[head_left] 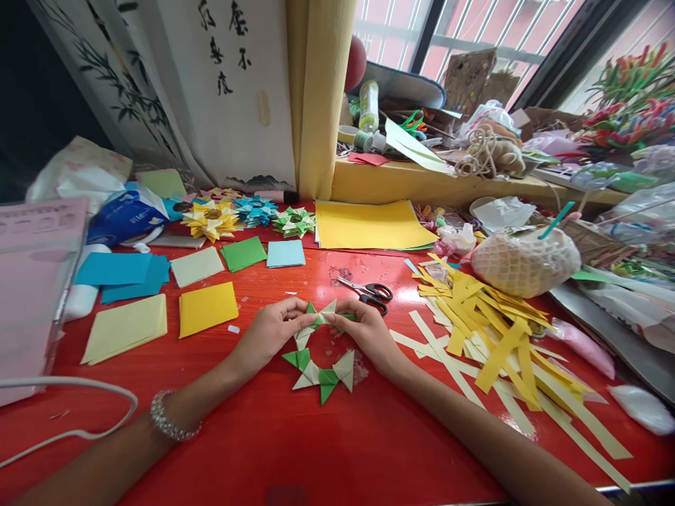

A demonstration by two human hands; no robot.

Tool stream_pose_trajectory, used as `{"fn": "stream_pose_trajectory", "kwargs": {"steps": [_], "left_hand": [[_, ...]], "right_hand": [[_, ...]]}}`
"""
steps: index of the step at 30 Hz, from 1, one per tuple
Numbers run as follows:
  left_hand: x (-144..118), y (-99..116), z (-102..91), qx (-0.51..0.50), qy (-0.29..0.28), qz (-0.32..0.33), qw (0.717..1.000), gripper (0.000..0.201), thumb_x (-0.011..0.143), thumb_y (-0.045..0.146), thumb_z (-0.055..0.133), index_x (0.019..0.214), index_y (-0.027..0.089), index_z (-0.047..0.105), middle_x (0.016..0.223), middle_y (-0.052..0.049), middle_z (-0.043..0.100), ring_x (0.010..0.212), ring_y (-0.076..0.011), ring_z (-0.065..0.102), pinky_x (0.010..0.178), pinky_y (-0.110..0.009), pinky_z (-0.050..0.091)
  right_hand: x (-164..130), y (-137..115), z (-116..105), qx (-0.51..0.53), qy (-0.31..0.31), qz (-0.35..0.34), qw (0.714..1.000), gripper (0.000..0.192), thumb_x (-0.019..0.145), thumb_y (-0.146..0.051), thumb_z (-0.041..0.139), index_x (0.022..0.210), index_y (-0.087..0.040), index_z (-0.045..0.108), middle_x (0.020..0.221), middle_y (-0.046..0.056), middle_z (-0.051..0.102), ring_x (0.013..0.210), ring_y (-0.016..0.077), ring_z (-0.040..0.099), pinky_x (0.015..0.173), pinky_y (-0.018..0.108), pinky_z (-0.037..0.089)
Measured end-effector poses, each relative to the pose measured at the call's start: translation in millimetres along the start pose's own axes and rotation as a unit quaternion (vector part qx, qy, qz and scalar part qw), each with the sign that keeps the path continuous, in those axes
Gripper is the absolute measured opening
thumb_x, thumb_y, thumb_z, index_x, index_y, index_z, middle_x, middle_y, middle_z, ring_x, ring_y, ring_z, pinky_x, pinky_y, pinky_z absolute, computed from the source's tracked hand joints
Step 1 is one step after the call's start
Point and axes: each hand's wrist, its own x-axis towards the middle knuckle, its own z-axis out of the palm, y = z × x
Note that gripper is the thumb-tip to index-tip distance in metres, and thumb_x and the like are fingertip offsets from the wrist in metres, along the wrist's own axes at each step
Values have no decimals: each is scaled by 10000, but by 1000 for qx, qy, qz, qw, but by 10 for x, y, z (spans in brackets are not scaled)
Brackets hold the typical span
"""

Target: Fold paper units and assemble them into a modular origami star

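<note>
Between my two hands, over the red table [232,436], is a small green and cream folded paper chain [317,318]. My left hand [282,325] pinches its left side between thumb and fingers. On the other side, my right hand [363,327] pinches the right part the same way; fingertips hide some of the folds. Nearer to me lies a curved chain of green and cream folded paper pieces [328,381], flat on the table. Black-handled scissors [369,290] rest just beyond my right hand.
Stacks of cut paper in yellow [208,309], cream [126,327], green [243,253] and blue [126,274] lie at left. Finished paper stars [211,219] stand behind them. Yellow and cream strips [485,337] spread at right, near a net-wrapped coconut [527,260]. A white cable [126,397] curves at left.
</note>
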Motion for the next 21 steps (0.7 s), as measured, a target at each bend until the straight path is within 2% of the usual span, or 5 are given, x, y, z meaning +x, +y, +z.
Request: {"fn": "stream_pose_trajectory", "kwargs": {"steps": [6, 11, 16, 18, 21], "left_hand": [[-18, 12, 10, 26, -6, -8, 1000, 210, 725, 386, 570, 710, 178, 589, 514, 48, 445, 437, -81, 375, 396, -193, 250], [-2, 10, 15, -33, -21, -13, 999, 169, 711, 338, 602, 779, 183, 601, 643, 20, 588, 554, -113, 519, 475, -197, 369], [38, -8, -37, -109, 104, 7, 989, 208, 692, 333, 633, 817, 183, 562, 749, -11, 641, 711, -160, 600, 584, -231, 434], [55, -6, -70, -143, 154, 22, 977, 220, 684, 330, 642, 814, 179, 549, 753, -11, 639, 744, -165, 606, 617, -242, 442], [74, -2, -111, -184, 199, 36, 962, 224, 670, 307, 658, 806, 174, 540, 750, 4, 624, 743, -148, 600, 645, -242, 443]], "right_hand": [[-5, 0, -1, -19, -15, -15, 1000, 239, 726, -391, 586, 718, -155, 551, 674, 2, 552, 631, 122, 514, 574, 235, 402], [-13, -4, 12, -13, -15, -23, 1000, 214, 743, -377, 574, 763, -165, 564, 741, 10, 571, 691, 131, 538, 632, 246, 426], [18, -26, 9, 103, 58, -11, 993, 320, 795, -423, 488, 1034, -210, 488, 980, 50, 565, 879, 163, 570, 772, 301, 464], [30, -35, -9, 127, 45, -3, 991, 333, 821, -452, 425, 1004, -187, 506, 955, 65, 583, 889, 174, 578, 792, 318, 463], [35, -53, -53, 80, 25, -5, 996, 330, 818, -455, 431, 949, -175, 544, 931, 60, 601, 898, 172, 577, 835, 318, 431]]}}
